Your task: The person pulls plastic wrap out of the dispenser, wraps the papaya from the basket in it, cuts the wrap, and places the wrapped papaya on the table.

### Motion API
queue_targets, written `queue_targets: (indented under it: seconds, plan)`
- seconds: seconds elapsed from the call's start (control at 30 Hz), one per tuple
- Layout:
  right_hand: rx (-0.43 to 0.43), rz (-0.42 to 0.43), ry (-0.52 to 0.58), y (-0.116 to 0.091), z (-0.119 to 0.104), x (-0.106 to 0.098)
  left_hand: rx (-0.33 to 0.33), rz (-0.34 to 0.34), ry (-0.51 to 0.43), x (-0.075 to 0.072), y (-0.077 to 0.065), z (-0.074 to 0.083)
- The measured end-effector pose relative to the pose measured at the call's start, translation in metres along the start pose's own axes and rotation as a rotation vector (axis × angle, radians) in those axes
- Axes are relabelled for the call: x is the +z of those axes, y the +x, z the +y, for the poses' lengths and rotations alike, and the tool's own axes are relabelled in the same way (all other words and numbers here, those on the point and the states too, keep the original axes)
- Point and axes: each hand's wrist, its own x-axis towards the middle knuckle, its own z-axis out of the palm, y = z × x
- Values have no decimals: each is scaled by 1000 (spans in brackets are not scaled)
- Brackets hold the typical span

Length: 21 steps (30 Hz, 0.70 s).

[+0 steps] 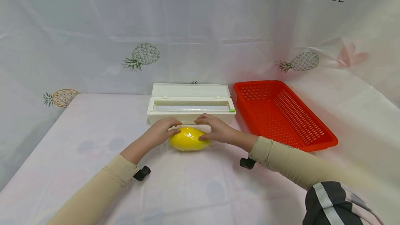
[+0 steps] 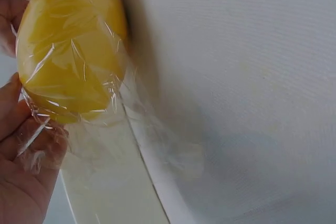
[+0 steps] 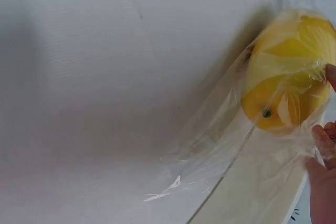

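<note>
A yellow fruit, loosely covered in clear film, is steadied between two hands just in front of the white box, on the person's side of it. The left hand and right hand are both half open, thumbs parted from bent fingers; each end of the fruit is touched by a thumb, and film lies about the fingers, though whether it is pinched there cannot be told. For good wrapping, the film should be drawn evenly from both ends, smoothed close over the curve and not jerked, lest it tear; the fruit is best steadied by the thumbs, since it could roll towards the box. Loose film should be folded under last. The fruit's underside is hidden, and the film's outer edge is barely told from the pale cloth. In the right wrist view the right hand is cut off, as is a dark striped thing, nearer the person and rightward of the box.
</note>
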Motion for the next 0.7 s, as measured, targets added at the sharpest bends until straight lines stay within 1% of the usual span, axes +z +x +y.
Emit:
queue_targets:
  seconds: [0.07, 0.17, 0.33, 0.43, 0.57, 0.7]
  plan:
    - [-13, 15, -51, 0, 0, 1, 0, -2, 2, 0, 1, 1]
    - [-27, 32, -41, -1, -1, 3, -3, -1, 1, -1, 2, 2]
    - [-4, 73, 64, -2, 1, 7, -22, 28, 13, 1, 4, 0]
    - [0, 105, 102, 0, 2, 10, -33, 54, 27, 1, 6, -2]
    - [-26, 153, 86, 2, 4, 13, -40, 93, 39, 3, 10, -3]
    - [-93, 201, 24, -1, 5, 18, -6, 145, 39, 7, 10, -5]
